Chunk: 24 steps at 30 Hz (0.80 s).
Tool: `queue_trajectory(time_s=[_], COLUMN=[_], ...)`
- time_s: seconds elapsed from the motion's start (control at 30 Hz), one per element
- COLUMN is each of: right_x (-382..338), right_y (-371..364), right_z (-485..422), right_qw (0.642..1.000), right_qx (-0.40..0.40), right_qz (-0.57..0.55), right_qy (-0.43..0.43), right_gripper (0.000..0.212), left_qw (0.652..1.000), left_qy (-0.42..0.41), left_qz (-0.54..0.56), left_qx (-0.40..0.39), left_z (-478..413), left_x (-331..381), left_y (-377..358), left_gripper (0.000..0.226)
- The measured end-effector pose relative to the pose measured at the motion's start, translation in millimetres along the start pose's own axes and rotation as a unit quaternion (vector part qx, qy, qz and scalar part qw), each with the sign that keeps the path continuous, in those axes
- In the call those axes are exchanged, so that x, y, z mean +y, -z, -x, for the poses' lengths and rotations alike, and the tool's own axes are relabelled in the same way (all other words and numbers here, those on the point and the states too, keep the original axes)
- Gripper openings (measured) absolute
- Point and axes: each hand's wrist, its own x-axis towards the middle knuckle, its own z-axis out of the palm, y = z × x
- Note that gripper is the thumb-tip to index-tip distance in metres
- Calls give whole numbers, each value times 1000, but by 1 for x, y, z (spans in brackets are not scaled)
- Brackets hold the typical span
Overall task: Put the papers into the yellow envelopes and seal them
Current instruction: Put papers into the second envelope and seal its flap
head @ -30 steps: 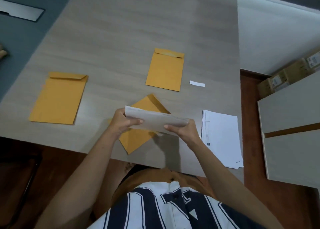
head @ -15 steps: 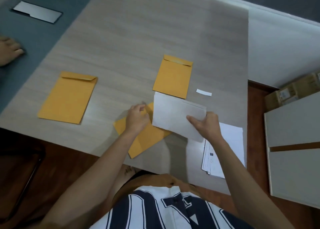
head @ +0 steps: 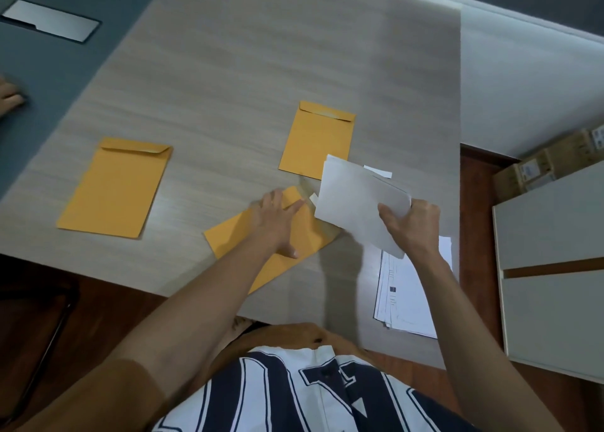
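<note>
**A:** Status on the task?

**B:** Mid-way thru one env, I'd say. The left hand [head: 277,222] lies flat with its fingers straight, pressing the near envelope [head: 228,235] onto the table [head: 261,56]. The right hand [head: 415,225] grips the folded papers [head: 356,203], thumb on top and fingers curled behind. The sheets hang just past the left fingertips at the env's mouth end, not inside yet.

**A:** Other envs?

**B:** Two more. The far envelope [head: 318,141] is just beyond the papers' top edge, away from the right fingers. The left envelope [head: 114,186] is well apart, out past the left hand's little-finger side. Both flaps are down. Filled & sealed? Can't tell.

**A:** What's left?

**B:** Prob. slide these sheets in, fold the flap, seal. Also the paper stack [head: 411,288] lies under the right wrist, so maybe more to pack. A white strip [head: 377,171] lies just beyond the held sheets. Could be a peeled liner, not sure.
</note>
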Motion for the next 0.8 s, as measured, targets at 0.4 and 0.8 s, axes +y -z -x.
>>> queue_trajectory(time_s=[0.4,0.8], right_x=[6,28], right_y=[2,1], right_z=[-11,-52], right_qw=[993,939], right_qx=[-77,-278], right_qz=[-54,-146], right_qy=[-73,-140], right_gripper=[37,25], left_qw=[997,994], left_qy=[-26,-69], left_qz=[-68,-80], left_qx=[6,32], left_z=[-9,-13], left_x=[4,2], left_y=[18,17], left_gripper=[132,141])
